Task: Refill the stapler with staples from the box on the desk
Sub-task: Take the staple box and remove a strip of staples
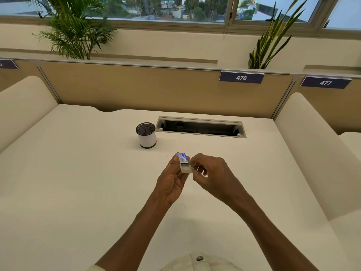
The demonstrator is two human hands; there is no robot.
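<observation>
1. staple box point(182, 159): small, blue and white, held above the desk point(78, 182), inner tray slid partly out.
2. left hand point(172, 181): fingers wrapped around the box sleeve.
3. right hand point(211, 173): fingertips pinching the tray end.
4. mesh pen cup point(146, 135): standing behind the hands, well apart.

Open-plan office, numbered workstations. Cream desk point(78, 182) with far cable hatch point(201, 127), tan partition panel point(136, 87) carrying seat labels 476 point(241, 77) and 477 point(325, 82), mesh pen cup point(146, 135), potted plants point(72, 30) by far windows point(156, 8).
</observation>
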